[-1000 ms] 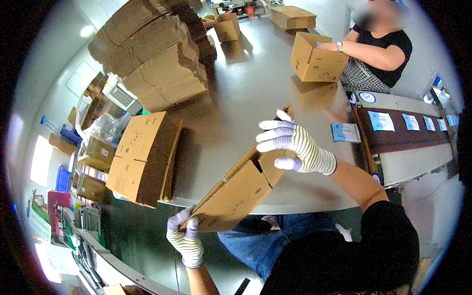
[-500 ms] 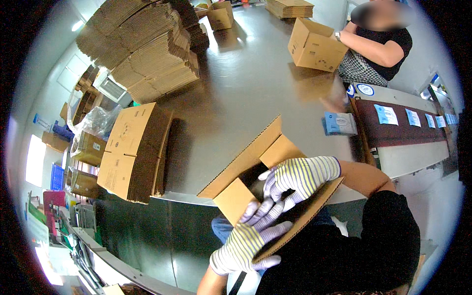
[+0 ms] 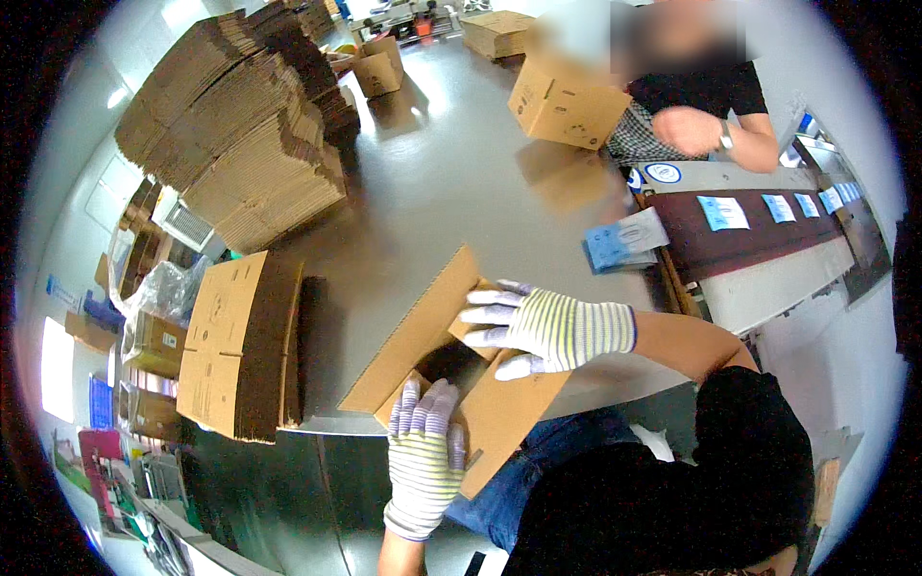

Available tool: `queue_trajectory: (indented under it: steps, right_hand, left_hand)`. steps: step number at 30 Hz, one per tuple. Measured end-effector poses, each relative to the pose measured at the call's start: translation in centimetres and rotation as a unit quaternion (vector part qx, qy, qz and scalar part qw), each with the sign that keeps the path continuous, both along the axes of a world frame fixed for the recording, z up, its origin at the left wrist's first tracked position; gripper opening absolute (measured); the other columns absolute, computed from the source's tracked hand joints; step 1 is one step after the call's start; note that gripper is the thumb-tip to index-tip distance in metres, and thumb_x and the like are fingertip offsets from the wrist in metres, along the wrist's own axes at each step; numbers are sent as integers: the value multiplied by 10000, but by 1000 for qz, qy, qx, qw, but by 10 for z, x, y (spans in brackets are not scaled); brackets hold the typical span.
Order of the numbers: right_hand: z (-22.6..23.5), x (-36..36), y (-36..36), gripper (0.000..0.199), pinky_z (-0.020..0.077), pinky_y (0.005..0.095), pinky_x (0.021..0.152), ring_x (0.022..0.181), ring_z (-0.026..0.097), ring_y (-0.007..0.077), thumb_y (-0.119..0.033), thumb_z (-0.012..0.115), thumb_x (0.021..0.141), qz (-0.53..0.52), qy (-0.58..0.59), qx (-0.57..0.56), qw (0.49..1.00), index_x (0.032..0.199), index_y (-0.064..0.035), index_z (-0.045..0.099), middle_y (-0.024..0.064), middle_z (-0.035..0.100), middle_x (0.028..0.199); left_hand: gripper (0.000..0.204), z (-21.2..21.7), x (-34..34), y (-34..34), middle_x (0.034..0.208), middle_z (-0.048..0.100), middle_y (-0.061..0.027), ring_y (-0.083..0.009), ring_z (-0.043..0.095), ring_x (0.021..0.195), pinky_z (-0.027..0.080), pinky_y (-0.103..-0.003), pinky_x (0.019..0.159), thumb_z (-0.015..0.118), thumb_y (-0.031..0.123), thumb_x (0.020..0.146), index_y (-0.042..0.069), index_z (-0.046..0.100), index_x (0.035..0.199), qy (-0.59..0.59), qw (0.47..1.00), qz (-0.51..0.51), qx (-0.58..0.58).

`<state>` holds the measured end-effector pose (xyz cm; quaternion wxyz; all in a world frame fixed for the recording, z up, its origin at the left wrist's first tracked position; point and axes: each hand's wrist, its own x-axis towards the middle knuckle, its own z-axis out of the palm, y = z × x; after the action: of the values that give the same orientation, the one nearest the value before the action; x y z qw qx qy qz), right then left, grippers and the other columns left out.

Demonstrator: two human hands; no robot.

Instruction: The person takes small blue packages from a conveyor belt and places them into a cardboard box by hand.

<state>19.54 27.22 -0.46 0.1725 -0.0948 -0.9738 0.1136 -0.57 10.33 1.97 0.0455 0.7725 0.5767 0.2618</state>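
A grey table carries everything here, and places are given from the half-opened cardboard box at its near edge. Just left of the box lies a stack of flat cardboard sheets, close beside it but apart. Farther back and to the left, a large leaning pile of folded cartons covers that part of the table. Behind the box and to the right lies a small blue and white packet, and past it runs a dark counter with paper labels. Across the table from the box, another person's arm rests beside a closed brown box, and a smaller open box stands at the far end. Nothing lies between the hands and the half-opened box. The box sits at the table's near edge, partly hanging over it above the person's lap, with one long flap raised toward the back. The left hand, gloved, lies flat with fingers spread on a lower flap at the near side. The right hand, also gloved, presses down with fingers stretched out on the flap at the box's right side, its thumb tucked under the edge.
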Motion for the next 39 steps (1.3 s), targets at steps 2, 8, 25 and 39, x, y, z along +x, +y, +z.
queue_trajectory:
  steps: [2, 8, 25, 39]
  right_hand:
    - [-1, -6, 2, 533, 246, 469, 1108, 1325, 342, 316, -387, 620, 830, 2, 6, 4, 1000, 1241, -59, 535, 147, 447, 1357]
    - [-5, 0, 7, 396, 351, 421, 1048, 1234, 444, 324, -284, 623, 858, 21, 116, -91, 989, 1183, -66, 562, 160, 509, 1278]
    - [87, -22, -33, 725, 482, 374, 899, 1016, 621, 319, -381, 733, 750, -143, 312, -169, 924, 1282, 9, 434, 218, 611, 1117]
    - [-7, -75, -65, 507, 473, 359, 589, 707, 562, 211, -481, 525, 845, -27, 100, 75, 992, 1111, -49, 507, 62, 548, 811]
  left_hand:
    - [433, 7, 4, 7, 1222, 539, -213, -440, 457, 1187, 307, -510, 1050, 550, 140, 847, -12, 470, 1244, 86, 996, -3, 4]
    - [392, 9, 2, 25, 1049, 578, -252, -420, 532, 998, 332, -517, 1018, 548, 160, 840, -9, 511, 1192, 58, 991, -104, -66]
    - [478, -125, 0, -26, 1285, 515, -158, -257, 561, 1079, 491, -426, 894, 526, 267, 928, 0, 406, 1306, -448, 850, 190, 203]
    - [489, -248, -61, -73, 1289, 459, -161, -326, 482, 1146, 388, -471, 992, 438, 375, 928, 72, 405, 1310, -622, 709, 330, 12]
